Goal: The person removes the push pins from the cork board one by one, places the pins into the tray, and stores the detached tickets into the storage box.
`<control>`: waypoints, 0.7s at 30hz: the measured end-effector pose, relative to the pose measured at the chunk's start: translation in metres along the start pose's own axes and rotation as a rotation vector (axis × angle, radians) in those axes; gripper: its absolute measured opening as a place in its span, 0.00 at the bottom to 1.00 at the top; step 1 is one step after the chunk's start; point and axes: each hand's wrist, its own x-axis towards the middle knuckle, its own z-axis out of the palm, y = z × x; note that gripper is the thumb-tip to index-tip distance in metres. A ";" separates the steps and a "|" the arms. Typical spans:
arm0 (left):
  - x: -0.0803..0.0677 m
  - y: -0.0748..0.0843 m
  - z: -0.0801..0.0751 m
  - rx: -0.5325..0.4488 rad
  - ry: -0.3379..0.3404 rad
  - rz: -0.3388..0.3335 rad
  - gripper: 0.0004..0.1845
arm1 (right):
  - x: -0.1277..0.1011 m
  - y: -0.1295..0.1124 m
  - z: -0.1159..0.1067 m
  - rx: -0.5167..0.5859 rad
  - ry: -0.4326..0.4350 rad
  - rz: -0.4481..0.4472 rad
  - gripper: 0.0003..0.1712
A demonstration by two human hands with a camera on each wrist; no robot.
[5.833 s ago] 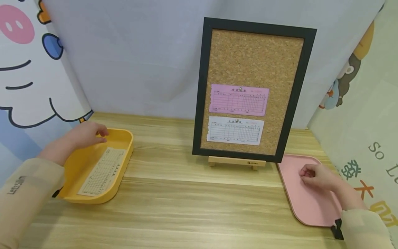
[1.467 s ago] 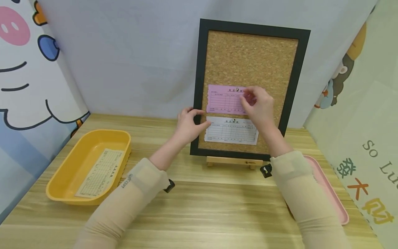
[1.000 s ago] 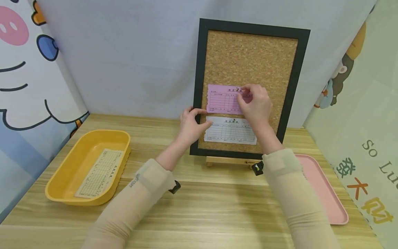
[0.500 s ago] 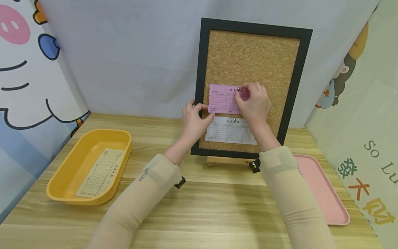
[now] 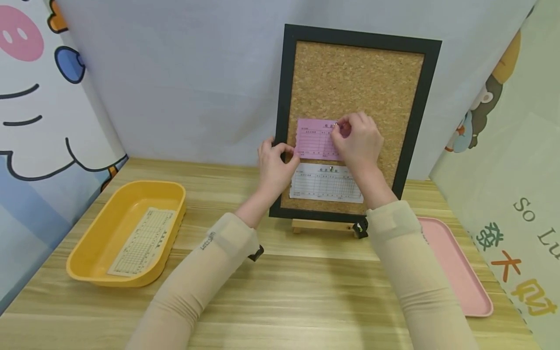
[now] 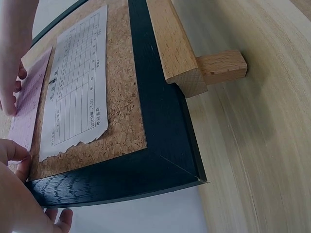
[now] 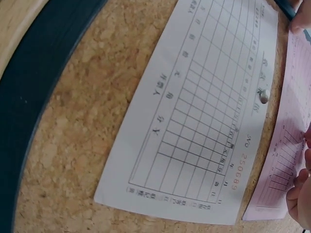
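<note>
A pink receipt slip (image 5: 312, 138) is on the black-framed corkboard (image 5: 358, 73), its right part covered by my right hand (image 5: 360, 141). Thumb and forefinger of that hand pinch the silver push pin (image 5: 336, 124) at the slip's top. My left hand (image 5: 274, 167) pinches the slip's lower left corner, other fingers reaching behind the frame's left side, as the left wrist view (image 6: 14, 194) shows. Just below hangs a white receipt slip (image 5: 325, 187), held by its own silver pin (image 5: 331, 168); the right wrist view shows that pin (image 7: 264, 96) close up.
The board leans on a small wooden easel (image 5: 321, 225). On the table's left stands a yellow tray (image 5: 100, 231) with a cream slip (image 5: 142, 240) in it. A pink tray (image 5: 459, 272) lies at the right, partly behind my right sleeve.
Both hands have come from over the trays to the board. The right moved left across the pink slip to its pin; the left moved right and closed on the slip's corner.
</note>
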 end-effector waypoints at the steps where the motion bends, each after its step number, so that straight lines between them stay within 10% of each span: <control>1: 0.000 0.000 0.000 -0.009 0.000 -0.004 0.08 | 0.000 0.000 0.000 -0.009 -0.001 -0.009 0.10; 21: 0.001 0.002 -0.001 -0.068 -0.022 -0.047 0.08 | 0.005 -0.003 -0.002 -0.050 -0.002 -0.147 0.07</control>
